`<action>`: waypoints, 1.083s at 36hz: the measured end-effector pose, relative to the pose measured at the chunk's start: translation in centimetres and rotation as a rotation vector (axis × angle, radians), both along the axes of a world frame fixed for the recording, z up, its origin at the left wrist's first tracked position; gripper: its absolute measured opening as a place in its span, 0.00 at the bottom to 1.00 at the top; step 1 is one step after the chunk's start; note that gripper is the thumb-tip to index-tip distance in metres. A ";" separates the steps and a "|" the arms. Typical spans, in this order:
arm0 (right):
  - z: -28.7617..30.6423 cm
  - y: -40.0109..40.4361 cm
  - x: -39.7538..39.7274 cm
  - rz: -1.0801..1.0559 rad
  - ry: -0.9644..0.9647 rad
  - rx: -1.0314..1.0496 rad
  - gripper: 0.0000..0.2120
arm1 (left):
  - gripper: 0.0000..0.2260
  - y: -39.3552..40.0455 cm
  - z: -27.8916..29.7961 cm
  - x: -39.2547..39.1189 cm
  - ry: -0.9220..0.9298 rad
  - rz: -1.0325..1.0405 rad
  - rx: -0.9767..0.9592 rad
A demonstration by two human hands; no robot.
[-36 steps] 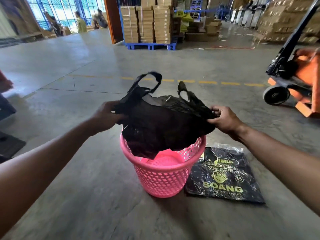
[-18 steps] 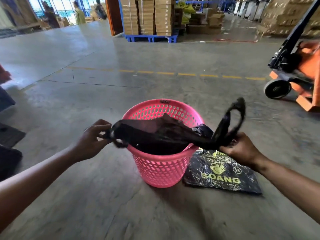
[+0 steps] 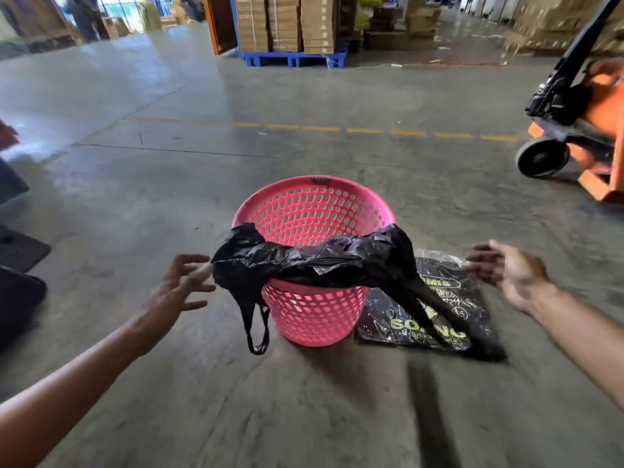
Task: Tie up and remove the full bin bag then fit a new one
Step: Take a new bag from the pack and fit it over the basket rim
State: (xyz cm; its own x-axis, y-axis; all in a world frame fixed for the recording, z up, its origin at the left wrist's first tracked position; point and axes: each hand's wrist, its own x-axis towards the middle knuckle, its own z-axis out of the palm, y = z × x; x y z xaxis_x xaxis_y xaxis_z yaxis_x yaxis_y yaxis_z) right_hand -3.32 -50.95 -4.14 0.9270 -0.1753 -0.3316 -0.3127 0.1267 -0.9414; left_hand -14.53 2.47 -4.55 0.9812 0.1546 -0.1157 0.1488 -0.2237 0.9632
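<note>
A pink perforated bin [image 3: 314,211] stands on the concrete floor. A black plastic bag [image 3: 304,261] lies draped across its near rim, one handle loop hanging down the left side and the other trailing to the right over a pack of black bags [image 3: 449,298] printed with yellow letters. My left hand [image 3: 175,288] hovers just left of the bag with fingers spread, holding nothing. My right hand [image 3: 506,268] is off to the right, open and apart from the bag.
An orange pallet jack [image 3: 580,130] with a black wheel stands at the right. Stacked cardboard boxes sit on a blue pallet [image 3: 293,57] far ahead. Dark objects lie at the left edge [image 3: 17,251]. A yellow dashed line crosses the floor.
Both hands have let go of the black bag, which now rests on the bin's near rim. The hands have drawn outward, fingers spread.
</note>
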 end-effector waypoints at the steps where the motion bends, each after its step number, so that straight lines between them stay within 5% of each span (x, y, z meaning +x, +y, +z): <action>1: 1.3 0.2 0.3 0.006 -0.070 -0.057 0.15 | 0.30 -1.1 -0.1 -0.2 -0.024 0.003 0.026; 6: 7.2 4.7 -1.6 0.347 -0.416 -0.488 0.16 | 0.47 -5.8 -2.5 -0.9 -0.229 0.097 0.395; 10: 5.1 9.3 -5.4 0.575 -0.558 -1.221 0.28 | 0.40 -6.6 -3.5 -0.7 -0.418 0.124 0.511; 12: 2.4 10.5 -6.7 0.591 -0.645 -1.464 0.27 | 0.33 -6.3 -2.7 -0.6 -0.489 0.145 0.473; 20: -0.6 9.0 -5.6 0.538 -0.936 -1.396 0.10 | 0.17 -2.5 0.8 -0.4 -0.646 -0.028 0.438; 23: 0.7 7.4 -5.2 0.560 -1.033 -1.518 0.08 | 0.22 -0.9 2.2 -0.3 -0.554 -0.099 0.421; 31: 1.0 4.5 -3.6 0.238 -0.730 -1.582 0.13 | 0.10 0.0 5.5 0.6 -0.293 0.222 0.809; 39: 2.5 2.4 -3.3 0.290 -0.673 -1.566 0.33 | 0.44 0.3 7.4 -0.1 -0.272 0.094 1.175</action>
State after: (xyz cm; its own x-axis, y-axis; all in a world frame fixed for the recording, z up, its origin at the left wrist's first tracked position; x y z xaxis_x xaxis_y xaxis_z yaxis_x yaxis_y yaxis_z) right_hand -6.62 -48.55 -1.61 0.8776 0.2572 0.4045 0.3101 -0.9481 -0.0701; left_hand -14.59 2.72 2.89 0.9308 0.0992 0.3517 0.0358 -0.9826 0.1823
